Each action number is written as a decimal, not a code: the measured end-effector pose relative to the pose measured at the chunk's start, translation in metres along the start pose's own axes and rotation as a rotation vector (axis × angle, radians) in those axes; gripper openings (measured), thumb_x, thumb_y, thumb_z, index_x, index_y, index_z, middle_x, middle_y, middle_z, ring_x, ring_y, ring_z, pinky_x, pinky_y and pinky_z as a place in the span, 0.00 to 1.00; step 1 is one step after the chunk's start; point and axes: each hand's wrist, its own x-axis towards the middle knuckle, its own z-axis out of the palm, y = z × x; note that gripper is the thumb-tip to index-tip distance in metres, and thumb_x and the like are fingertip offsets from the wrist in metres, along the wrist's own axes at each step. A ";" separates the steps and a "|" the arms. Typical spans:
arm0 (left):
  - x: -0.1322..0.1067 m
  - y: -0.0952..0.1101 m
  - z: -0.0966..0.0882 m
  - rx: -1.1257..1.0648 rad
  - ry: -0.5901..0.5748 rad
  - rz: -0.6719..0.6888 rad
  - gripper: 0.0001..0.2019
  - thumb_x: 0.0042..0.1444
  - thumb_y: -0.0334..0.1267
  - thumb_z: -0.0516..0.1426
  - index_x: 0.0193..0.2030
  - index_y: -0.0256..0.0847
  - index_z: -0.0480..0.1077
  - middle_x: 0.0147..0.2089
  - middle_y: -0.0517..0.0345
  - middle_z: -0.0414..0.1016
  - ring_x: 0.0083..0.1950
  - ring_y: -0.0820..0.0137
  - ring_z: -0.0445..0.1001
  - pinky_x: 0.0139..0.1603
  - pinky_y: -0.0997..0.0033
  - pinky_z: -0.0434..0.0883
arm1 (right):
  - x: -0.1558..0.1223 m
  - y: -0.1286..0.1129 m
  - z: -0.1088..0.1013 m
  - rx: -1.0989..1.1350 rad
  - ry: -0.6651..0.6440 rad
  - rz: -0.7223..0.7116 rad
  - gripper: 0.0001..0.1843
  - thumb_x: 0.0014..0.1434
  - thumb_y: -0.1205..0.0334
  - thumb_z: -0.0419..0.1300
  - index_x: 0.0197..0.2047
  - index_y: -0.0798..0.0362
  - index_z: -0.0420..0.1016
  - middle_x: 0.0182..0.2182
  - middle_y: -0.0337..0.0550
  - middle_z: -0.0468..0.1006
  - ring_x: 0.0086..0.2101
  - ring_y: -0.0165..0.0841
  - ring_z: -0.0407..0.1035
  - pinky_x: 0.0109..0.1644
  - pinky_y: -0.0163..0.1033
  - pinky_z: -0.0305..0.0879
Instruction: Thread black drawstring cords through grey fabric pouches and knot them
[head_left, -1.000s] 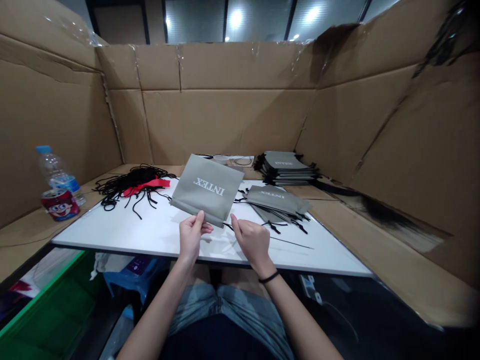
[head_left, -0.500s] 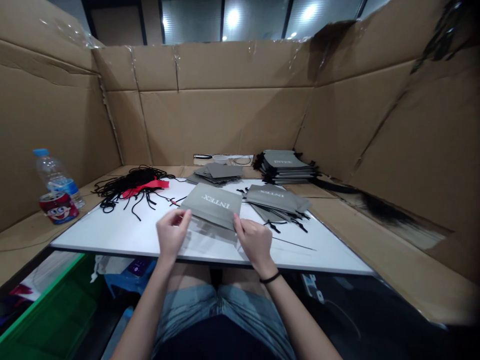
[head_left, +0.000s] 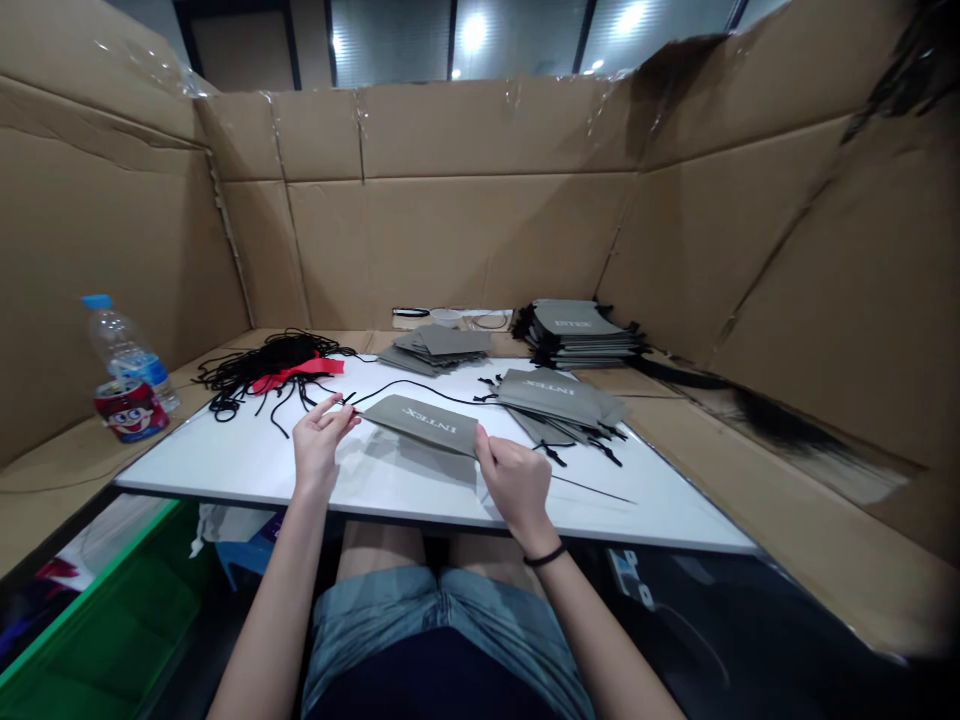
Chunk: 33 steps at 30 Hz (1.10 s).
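A grey fabric pouch (head_left: 427, 423) with white lettering is held nearly flat just above the white board (head_left: 247, 465). My right hand (head_left: 511, 482) is closed on its near right corner. My left hand (head_left: 319, 440) is at the pouch's left end, fingers pinched on a thin black cord (head_left: 409, 386) that runs from there across the board toward the right.
A bundle of black cords with a red tie (head_left: 266, 372) lies at the board's left. Loose grey pouches (head_left: 559, 400) lie right of centre, a small pile (head_left: 435, 347) and a tall stack (head_left: 576, 334) behind. A water bottle (head_left: 124, 355) and a red cup (head_left: 131, 410) stand far left. Cardboard walls (head_left: 480, 210) surround all.
The pouch went from held up and tilted to lying almost flat over the board. My left hand moved left off its edge and took hold of the black cord.
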 end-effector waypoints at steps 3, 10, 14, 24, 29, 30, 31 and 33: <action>-0.001 0.002 0.001 -0.061 -0.018 -0.009 0.25 0.40 0.34 0.67 0.48 0.32 0.70 0.27 0.59 0.75 0.31 0.74 0.76 0.43 0.71 0.74 | 0.000 0.000 0.000 0.000 0.011 0.015 0.29 0.66 0.58 0.51 0.13 0.55 0.63 0.11 0.36 0.62 0.16 0.23 0.50 0.24 0.35 0.41; -0.003 0.007 0.001 0.159 -0.049 -0.062 0.28 0.40 0.33 0.61 0.52 0.35 0.65 0.28 0.61 0.75 0.26 0.75 0.73 0.29 0.77 0.70 | 0.001 0.000 0.000 -0.055 0.066 0.068 0.30 0.65 0.57 0.51 0.12 0.55 0.62 0.10 0.37 0.61 0.15 0.23 0.47 0.23 0.35 0.40; -0.001 0.007 0.000 0.160 -0.115 -0.133 0.30 0.36 0.29 0.56 0.52 0.35 0.64 0.26 0.63 0.72 0.25 0.76 0.71 0.29 0.77 0.69 | 0.001 -0.001 -0.001 -0.056 0.059 0.058 0.30 0.66 0.58 0.51 0.12 0.55 0.62 0.10 0.38 0.62 0.15 0.23 0.48 0.23 0.35 0.40; -0.001 0.004 -0.008 0.147 -0.103 -0.060 0.30 0.38 0.28 0.55 0.53 0.42 0.59 0.42 0.54 0.74 0.35 0.70 0.76 0.41 0.66 0.72 | 0.001 0.002 0.000 -0.051 0.075 0.146 0.31 0.66 0.57 0.50 0.12 0.55 0.63 0.10 0.38 0.61 0.16 0.23 0.49 0.23 0.35 0.42; 0.033 0.000 -0.022 0.703 -0.131 0.159 0.18 0.41 0.30 0.56 0.43 0.39 0.69 0.47 0.46 0.74 0.44 0.60 0.74 0.46 0.61 0.69 | 0.001 0.002 0.000 -0.038 0.072 0.165 0.31 0.66 0.57 0.50 0.12 0.55 0.62 0.10 0.37 0.61 0.16 0.23 0.47 0.23 0.35 0.41; 0.043 -0.001 -0.023 0.813 -0.148 0.197 0.16 0.40 0.29 0.56 0.40 0.39 0.71 0.47 0.45 0.74 0.47 0.58 0.73 0.49 0.60 0.67 | 0.001 0.002 0.000 -0.033 0.074 0.169 0.31 0.66 0.57 0.50 0.12 0.55 0.62 0.10 0.37 0.61 0.16 0.23 0.47 0.24 0.35 0.41; 0.054 -0.004 -0.023 0.892 -0.158 0.209 0.16 0.38 0.27 0.56 0.37 0.39 0.71 0.47 0.44 0.75 0.49 0.57 0.72 0.52 0.60 0.65 | 0.000 0.002 0.000 -0.028 0.075 0.172 0.30 0.66 0.57 0.50 0.12 0.55 0.62 0.10 0.37 0.61 0.16 0.23 0.47 0.24 0.35 0.41; 0.073 -0.010 -0.021 0.994 -0.182 0.198 0.15 0.34 0.25 0.57 0.32 0.40 0.71 0.44 0.44 0.76 0.51 0.54 0.71 0.52 0.62 0.64 | 0.000 0.003 0.001 -0.017 0.073 0.177 0.30 0.66 0.56 0.50 0.12 0.55 0.62 0.10 0.38 0.61 0.16 0.24 0.47 0.24 0.35 0.41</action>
